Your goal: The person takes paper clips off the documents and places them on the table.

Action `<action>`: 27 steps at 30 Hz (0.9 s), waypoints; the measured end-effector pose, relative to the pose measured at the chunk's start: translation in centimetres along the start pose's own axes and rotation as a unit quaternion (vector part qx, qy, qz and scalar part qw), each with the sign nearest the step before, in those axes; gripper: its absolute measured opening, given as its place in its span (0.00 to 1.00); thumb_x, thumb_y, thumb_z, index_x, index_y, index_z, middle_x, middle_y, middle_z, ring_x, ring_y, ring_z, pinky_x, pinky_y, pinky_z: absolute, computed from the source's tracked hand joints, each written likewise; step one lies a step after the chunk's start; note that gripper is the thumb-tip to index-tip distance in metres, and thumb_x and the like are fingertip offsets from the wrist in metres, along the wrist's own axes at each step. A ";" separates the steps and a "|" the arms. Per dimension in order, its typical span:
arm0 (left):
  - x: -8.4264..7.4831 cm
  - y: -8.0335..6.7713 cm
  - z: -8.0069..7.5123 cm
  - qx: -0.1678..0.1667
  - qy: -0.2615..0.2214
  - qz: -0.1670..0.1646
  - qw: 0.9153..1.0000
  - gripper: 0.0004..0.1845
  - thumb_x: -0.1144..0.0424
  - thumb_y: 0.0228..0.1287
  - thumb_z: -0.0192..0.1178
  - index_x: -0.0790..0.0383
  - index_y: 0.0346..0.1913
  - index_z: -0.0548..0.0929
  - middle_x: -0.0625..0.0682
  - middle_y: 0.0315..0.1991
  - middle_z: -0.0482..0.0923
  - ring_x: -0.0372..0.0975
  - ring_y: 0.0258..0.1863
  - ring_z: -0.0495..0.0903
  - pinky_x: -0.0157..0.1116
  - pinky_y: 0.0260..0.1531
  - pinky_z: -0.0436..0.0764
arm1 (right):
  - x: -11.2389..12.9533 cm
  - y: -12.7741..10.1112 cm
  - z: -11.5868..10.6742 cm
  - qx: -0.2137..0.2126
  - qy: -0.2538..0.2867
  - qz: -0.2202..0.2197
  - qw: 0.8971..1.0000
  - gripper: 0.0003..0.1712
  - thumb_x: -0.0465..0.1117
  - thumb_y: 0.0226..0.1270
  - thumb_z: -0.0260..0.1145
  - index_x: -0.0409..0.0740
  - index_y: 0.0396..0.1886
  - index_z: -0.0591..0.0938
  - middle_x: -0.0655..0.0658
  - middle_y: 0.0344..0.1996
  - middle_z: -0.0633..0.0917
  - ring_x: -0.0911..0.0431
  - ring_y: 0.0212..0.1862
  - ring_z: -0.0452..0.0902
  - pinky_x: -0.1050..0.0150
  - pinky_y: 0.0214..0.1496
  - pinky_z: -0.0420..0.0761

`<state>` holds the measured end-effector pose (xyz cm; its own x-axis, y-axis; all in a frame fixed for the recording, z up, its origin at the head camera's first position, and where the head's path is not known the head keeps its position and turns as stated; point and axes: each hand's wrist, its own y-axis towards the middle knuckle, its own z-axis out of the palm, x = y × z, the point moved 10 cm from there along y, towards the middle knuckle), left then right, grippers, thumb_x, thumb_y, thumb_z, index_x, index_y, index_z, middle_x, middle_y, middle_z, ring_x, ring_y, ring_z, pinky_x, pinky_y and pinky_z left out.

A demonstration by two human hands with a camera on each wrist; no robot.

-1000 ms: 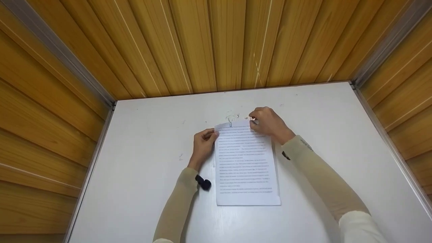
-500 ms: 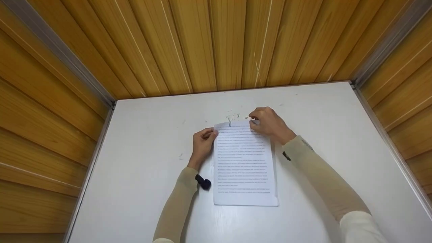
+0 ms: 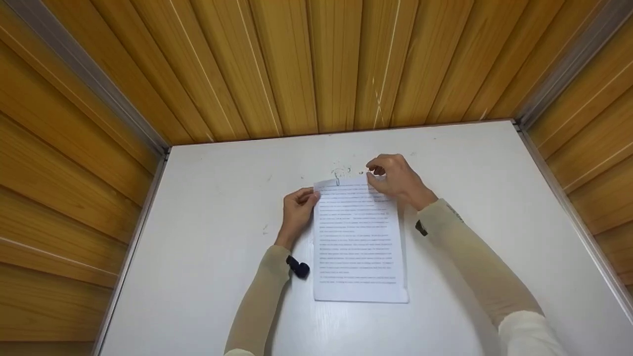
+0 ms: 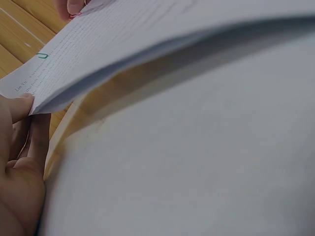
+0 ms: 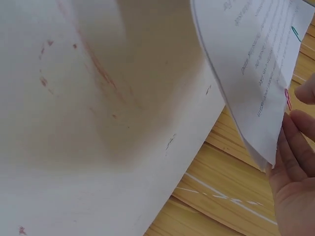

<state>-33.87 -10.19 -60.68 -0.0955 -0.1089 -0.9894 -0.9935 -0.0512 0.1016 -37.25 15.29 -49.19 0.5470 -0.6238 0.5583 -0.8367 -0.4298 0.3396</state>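
Observation:
A thin stack of printed paper sheets (image 3: 356, 237) is tilted up, its top edge away from me. My left hand (image 3: 296, 212) pinches its upper left edge, thumb (image 4: 19, 105) on the printed side and fingers behind. A green paper clip (image 4: 43, 55) sits on the top edge toward the left. Farther right on that edge is a red paper clip (image 5: 288, 99). My right hand (image 3: 395, 180) is at the upper right corner, its fingers (image 5: 293, 152) against the back of the sheets. Its thumb stands apart from the index finger, close to the red clip.
The sheets are over a white table (image 3: 212, 222) with small dark and reddish marks. Yellow wood-look panels (image 3: 336, 64) rise behind its far edge and along both sides. A black strap piece (image 3: 298, 267) is on the left wrist.
The sheets have shifted slightly left. My right hand has moved a little up and right, and the red clip that showed between its fingertips no longer shows there in the head view.

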 end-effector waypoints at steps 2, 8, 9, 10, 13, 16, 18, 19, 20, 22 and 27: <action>0.1 0.0 0.0 0.003 0.004 0.000 1.000 0.10 0.65 0.74 0.69 0.65 0.53 0.91 0.58 0.46 0.92 0.41 0.42 0.91 0.30 0.42 0.85 | -0.4 0.0 -0.3 -0.009 0.032 0.011 0.999 0.10 0.33 0.70 0.68 0.34 0.46 0.91 0.38 0.40 0.92 0.48 0.39 0.88 0.52 0.45 0.88; 0.0 0.0 -0.1 0.003 -0.001 0.006 1.000 0.10 0.65 0.74 0.69 0.65 0.53 0.91 0.57 0.45 0.92 0.42 0.42 0.91 0.30 0.42 0.85 | -2.6 0.0 0.1 0.002 0.100 0.105 0.989 0.10 0.35 0.74 0.68 0.40 0.48 0.92 0.41 0.43 0.93 0.51 0.43 0.87 0.61 0.49 0.85; 0.0 0.0 -0.1 0.003 -0.002 0.009 1.000 0.10 0.65 0.74 0.69 0.65 0.53 0.91 0.58 0.46 0.92 0.42 0.42 0.91 0.30 0.42 0.85 | -2.9 0.0 0.2 0.005 0.104 0.119 0.987 0.10 0.36 0.74 0.68 0.40 0.48 0.92 0.42 0.43 0.93 0.51 0.43 0.86 0.63 0.48 0.83; 0.0 0.0 -0.1 0.003 -0.003 0.012 1.000 0.10 0.65 0.74 0.69 0.65 0.52 0.91 0.58 0.46 0.92 0.43 0.42 0.91 0.30 0.42 0.85 | -3.1 -0.1 0.3 0.007 0.108 0.130 0.986 0.09 0.37 0.74 0.69 0.40 0.47 0.92 0.41 0.42 0.93 0.51 0.43 0.86 0.65 0.48 0.82; 0.0 0.0 -0.1 0.003 -0.005 0.016 1.000 0.10 0.65 0.73 0.69 0.66 0.52 0.91 0.59 0.46 0.92 0.44 0.43 0.92 0.30 0.42 0.85 | -3.6 -0.2 0.4 0.008 0.116 0.150 0.982 0.09 0.37 0.74 0.70 0.39 0.46 0.93 0.40 0.41 0.93 0.52 0.41 0.84 0.69 0.45 0.79; 0.0 0.1 -0.1 0.002 -0.007 0.019 1.000 0.10 0.66 0.73 0.70 0.66 0.51 0.91 0.60 0.45 0.92 0.44 0.43 0.92 0.29 0.42 0.85 | -3.8 -0.2 0.5 0.011 0.123 0.156 0.980 0.09 0.36 0.74 0.70 0.37 0.46 0.93 0.40 0.40 0.93 0.53 0.39 0.83 0.70 0.43 0.77; -0.1 0.1 -0.1 0.000 -0.006 0.019 1.000 0.09 0.66 0.73 0.70 0.66 0.51 0.91 0.60 0.45 0.92 0.44 0.43 0.91 0.29 0.42 0.85 | -3.8 -0.2 0.6 0.013 0.125 0.159 0.979 0.09 0.37 0.75 0.71 0.37 0.46 0.92 0.40 0.40 0.93 0.54 0.39 0.83 0.70 0.43 0.77; -0.1 0.1 -0.1 0.000 -0.004 0.019 1.000 0.09 0.66 0.73 0.69 0.66 0.51 0.91 0.60 0.45 0.92 0.44 0.43 0.91 0.30 0.42 0.85 | -3.8 -0.2 0.6 0.014 0.126 0.160 0.979 0.10 0.37 0.75 0.70 0.36 0.46 0.92 0.40 0.40 0.93 0.54 0.39 0.83 0.70 0.43 0.77; -0.1 0.1 -0.1 0.000 -0.003 0.018 1.000 0.10 0.66 0.73 0.69 0.66 0.52 0.91 0.59 0.45 0.92 0.43 0.42 0.91 0.30 0.42 0.85 | -3.8 -0.2 0.7 0.016 0.124 0.161 0.979 0.10 0.37 0.75 0.70 0.36 0.46 0.92 0.40 0.40 0.93 0.54 0.39 0.83 0.70 0.43 0.77; -0.1 0.1 0.0 0.001 0.000 0.014 1.000 0.10 0.66 0.74 0.69 0.66 0.52 0.91 0.58 0.45 0.92 0.42 0.42 0.91 0.30 0.42 0.85 | -3.8 -0.2 0.8 0.019 0.124 0.164 0.978 0.10 0.37 0.75 0.70 0.35 0.47 0.92 0.40 0.40 0.93 0.54 0.40 0.83 0.70 0.44 0.77; 0.0 0.0 0.0 0.002 0.004 0.001 1.000 0.10 0.65 0.74 0.69 0.64 0.53 0.91 0.56 0.46 0.93 0.41 0.42 0.91 0.31 0.43 0.86 | -3.9 -0.2 1.1 0.025 0.125 0.171 0.977 0.10 0.37 0.76 0.69 0.35 0.47 0.92 0.40 0.41 0.93 0.54 0.42 0.85 0.70 0.46 0.77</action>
<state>-33.88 -10.20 -60.68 -0.0964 -0.1179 -0.9883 -0.9936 -0.0474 0.1026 -39.20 17.13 -52.25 0.2067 -0.5607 0.8018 -0.9634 -0.2596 0.0668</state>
